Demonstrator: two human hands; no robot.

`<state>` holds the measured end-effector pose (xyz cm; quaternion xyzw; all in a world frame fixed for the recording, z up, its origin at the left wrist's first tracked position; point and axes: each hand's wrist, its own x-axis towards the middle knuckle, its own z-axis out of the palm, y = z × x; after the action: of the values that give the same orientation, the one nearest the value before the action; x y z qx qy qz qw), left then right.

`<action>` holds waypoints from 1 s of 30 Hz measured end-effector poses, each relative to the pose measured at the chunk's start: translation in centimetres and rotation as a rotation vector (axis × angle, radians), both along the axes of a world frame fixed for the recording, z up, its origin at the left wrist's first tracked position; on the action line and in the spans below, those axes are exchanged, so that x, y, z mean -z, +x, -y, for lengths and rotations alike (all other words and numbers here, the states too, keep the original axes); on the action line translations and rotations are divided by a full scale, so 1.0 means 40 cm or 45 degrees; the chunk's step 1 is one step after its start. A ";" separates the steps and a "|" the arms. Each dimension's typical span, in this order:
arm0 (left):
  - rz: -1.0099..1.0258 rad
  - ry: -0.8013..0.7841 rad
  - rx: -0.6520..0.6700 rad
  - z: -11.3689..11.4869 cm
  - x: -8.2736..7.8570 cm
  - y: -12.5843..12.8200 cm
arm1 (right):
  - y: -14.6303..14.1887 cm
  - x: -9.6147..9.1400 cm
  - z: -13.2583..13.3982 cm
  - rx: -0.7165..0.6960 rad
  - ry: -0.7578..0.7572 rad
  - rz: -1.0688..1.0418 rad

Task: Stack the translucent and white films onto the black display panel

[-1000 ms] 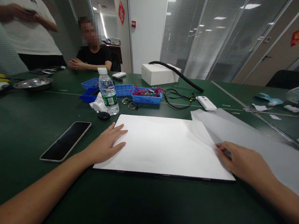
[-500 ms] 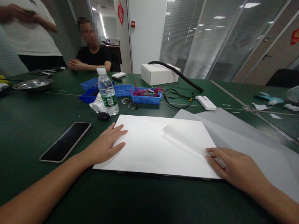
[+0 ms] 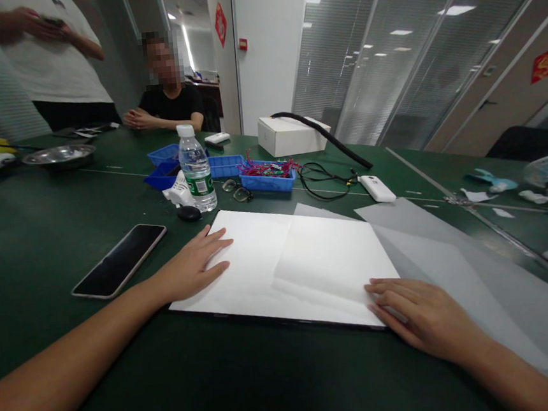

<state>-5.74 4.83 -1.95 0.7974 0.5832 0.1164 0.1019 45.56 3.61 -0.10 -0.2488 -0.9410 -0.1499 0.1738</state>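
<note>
- Table (image 3: pixel 213 383): smooth, dark green.
- Paper (image 3: pixel 442 267): thin, overlapping sheets, over the panel's right half and out to the right; right hand nearer.
- Panel (image 3: pixel 245 265): flat white rectangle between the hands, long axis left to right.
- Left hand (image 3: pixel 188 264): fingers spread on the panel's left end.
- Right hand (image 3: pixel 420 311): fingers together at the paper; cannot tell whether pinching.

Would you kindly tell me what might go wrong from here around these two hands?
The upper sheet might crease or slip askew under the right hand. The left forearm lies close beside the phone and might nudge it. The bottle stands upright just beyond the left hand, so a wide sweep might tip it.
</note>
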 end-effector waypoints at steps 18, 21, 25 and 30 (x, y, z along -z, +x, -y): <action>-0.008 0.009 -0.006 0.000 0.002 -0.002 | 0.004 -0.002 -0.005 0.008 -0.036 0.004; -0.007 0.007 -0.007 0.000 0.001 -0.001 | 0.003 -0.004 -0.005 0.011 -0.056 -0.007; -0.008 -0.002 -0.010 0.000 0.000 0.001 | 0.004 -0.004 -0.006 0.018 -0.072 0.001; -0.003 0.007 -0.004 0.000 0.003 0.000 | 0.007 0.000 -0.008 0.030 -0.091 -0.002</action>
<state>-5.75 4.84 -2.06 0.7969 0.5843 0.1172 0.0988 45.86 3.92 -0.09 -0.2661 -0.9426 -0.1182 0.1636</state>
